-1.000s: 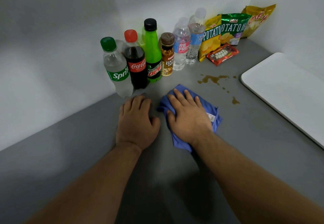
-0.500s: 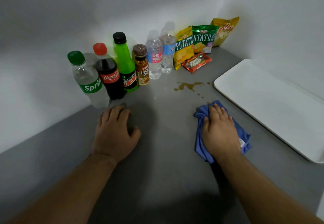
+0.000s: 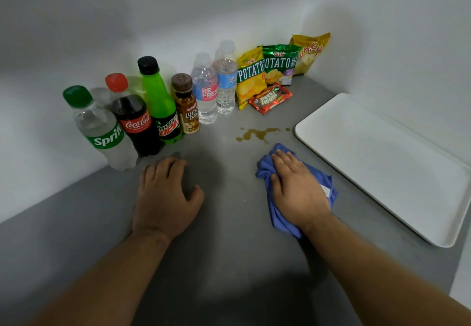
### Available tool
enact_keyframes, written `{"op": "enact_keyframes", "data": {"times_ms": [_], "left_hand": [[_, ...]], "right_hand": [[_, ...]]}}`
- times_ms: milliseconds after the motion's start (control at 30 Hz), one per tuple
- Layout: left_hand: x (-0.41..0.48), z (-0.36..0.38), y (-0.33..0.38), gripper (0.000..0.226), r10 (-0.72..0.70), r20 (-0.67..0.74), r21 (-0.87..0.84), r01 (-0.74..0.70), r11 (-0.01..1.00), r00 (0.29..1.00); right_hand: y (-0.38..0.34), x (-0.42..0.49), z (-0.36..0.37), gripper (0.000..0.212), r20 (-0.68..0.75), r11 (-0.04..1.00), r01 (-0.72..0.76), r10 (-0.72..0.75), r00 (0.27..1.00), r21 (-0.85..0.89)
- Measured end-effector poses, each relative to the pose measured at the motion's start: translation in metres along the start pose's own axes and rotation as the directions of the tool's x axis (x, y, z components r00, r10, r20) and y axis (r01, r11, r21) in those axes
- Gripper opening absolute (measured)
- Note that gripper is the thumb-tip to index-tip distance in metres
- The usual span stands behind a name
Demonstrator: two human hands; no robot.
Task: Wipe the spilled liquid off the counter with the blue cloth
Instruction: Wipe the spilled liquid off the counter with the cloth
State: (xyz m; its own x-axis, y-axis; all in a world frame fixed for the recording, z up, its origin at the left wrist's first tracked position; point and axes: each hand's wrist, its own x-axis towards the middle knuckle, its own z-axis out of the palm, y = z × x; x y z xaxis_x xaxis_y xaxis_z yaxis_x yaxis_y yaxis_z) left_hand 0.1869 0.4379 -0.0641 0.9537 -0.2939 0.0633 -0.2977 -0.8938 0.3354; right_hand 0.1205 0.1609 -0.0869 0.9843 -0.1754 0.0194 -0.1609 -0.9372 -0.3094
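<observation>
Grey counter [image 3: 224, 262] fills the view, meeting white walls in a corner at the back right. White rectangular tray [image 3: 382, 162] lies flat on the counter at the right, well clear of my hands.

Row of bottles along the back-left wall, all upright: Sprite bottle [image 3: 102, 129], Coca-Cola bottle [image 3: 135, 119], Mountain Dew bottle [image 3: 160, 106], small brown Lucky Day bottle [image 3: 187, 106], then two clear water bottles [image 3: 207, 91], touching or nearly so. Next in line toward the corner: yellow potato chip bag [image 3: 248, 78], green potato crisps bag [image 3: 279, 66], gold snack bag [image 3: 309, 52], all leaning on the wall. Red Fudgee Barr packet [image 3: 270, 98] lies flat in front of the chip bags.

My left hand [image 3: 165, 198] rests palm down on bare counter, fingers loosely spread, holding nothing, just in front of the Sprite bottle.

My right hand [image 3: 298, 188] lies flat, palm down, pressing on the blue cloth [image 3: 266, 170]. Fingers extended over it, not curled around it. Cloth is bunched under the palm, edges showing at the fingertips, the thumb side and the wrist; small white tag shows at its right edge.

Brown spilled liquid [image 3: 257, 134] sits on the counter just beyond the cloth, between the cloth and the Fudgee Barr packet. Small gap between cloth edge and spill; not touching. A few separate droplets lie beside the main puddle.
</observation>
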Motion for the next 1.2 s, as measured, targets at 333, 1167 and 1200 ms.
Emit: {"op": "enact_keyframes", "data": {"times_ms": [333,1167,1200], "left_hand": [[0.002,-0.001,0.002,0.064,0.01,0.017,0.007,-0.01,1.0,1.0],[0.003,0.003,-0.002,0.064,0.012,0.004,0.013,-0.012,1.0,1.0],[0.003,0.003,-0.002,0.066,0.013,0.0,0.007,-0.013,1.0,1.0]], "right_hand": [[-0.007,0.068,-0.003,0.059,-0.041,0.971,-0.236,0.235,0.971,-0.025],[-0.03,0.089,0.004,0.056,0.028,1.0,0.017,-0.016,0.999,-0.012],[-0.031,0.082,0.004,0.056,0.038,0.998,0.068,-0.068,0.997,-0.003]]}}
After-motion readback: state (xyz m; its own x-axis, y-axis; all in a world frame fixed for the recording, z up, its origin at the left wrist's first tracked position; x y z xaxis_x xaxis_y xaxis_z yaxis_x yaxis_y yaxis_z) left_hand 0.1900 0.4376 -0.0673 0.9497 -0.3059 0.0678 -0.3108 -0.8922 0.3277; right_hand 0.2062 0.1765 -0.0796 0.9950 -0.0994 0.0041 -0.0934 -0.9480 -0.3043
